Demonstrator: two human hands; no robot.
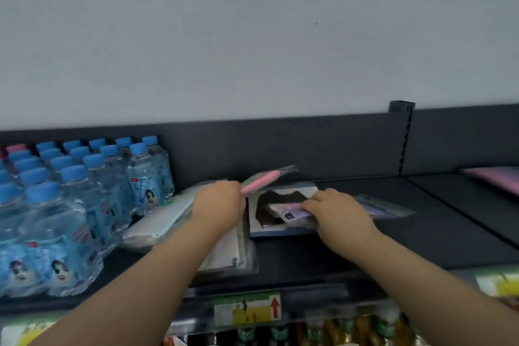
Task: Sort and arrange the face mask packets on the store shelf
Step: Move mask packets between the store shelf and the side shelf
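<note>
a dark grey store shelf (pixel 421 247) stands under a pale wall, with blue-capped water bottles (pixel 70 205) packed at the left. the left hand (pixel 217 201) pinches the near end of a pink mask packet (pixel 259 181), which rises from the fingers toward the back right. the right hand (pixel 337 212) has its fingers curled over a lilac packet (pixel 286 212). its long axis runs left to right, and it lies across a flat black mask packet (pixel 276 199). white packets (pixel 168 213) are piled just left of the left hand, so i judge this hand is the nearer one to them. the price tag (pixel 248 309) on the shelf edge shows a red arrow pointing up. its writing and the bottle labels are too blurred for me to read.
</note>
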